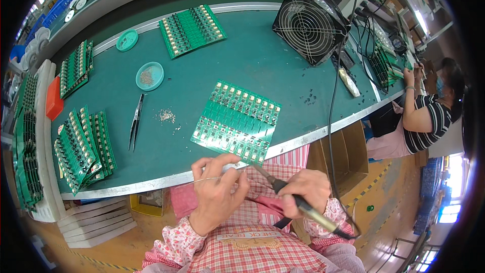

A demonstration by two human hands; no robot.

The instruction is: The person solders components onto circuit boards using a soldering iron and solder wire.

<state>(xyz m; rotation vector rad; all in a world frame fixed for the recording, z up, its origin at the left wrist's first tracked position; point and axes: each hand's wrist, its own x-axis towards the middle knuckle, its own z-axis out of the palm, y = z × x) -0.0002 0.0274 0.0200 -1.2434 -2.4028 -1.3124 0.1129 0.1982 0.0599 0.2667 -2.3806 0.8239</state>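
A green circuit board panel (233, 119) with rows of white and black parts lies on the green bench mat, its near corner at the bench edge. My right hand (308, 190) is wrapped round the handle of a soldering iron (314, 214), whose tip points up and left to the panel's near edge. Whether the tip touches the board I cannot tell. Just left of it, my left hand (218, 189) is closed in a pinch on a thin solder wire (186, 184), which trails off to the left.
Tweezers (135, 123) lie beside a small heap of tiny parts (165, 116) and a round teal dish (150, 76). More panels sit at the back (192, 30) and left (81, 151). A black fan (310, 25) stands back right, near a hanging cable (331, 101). A co-worker (429, 111) sits at right.
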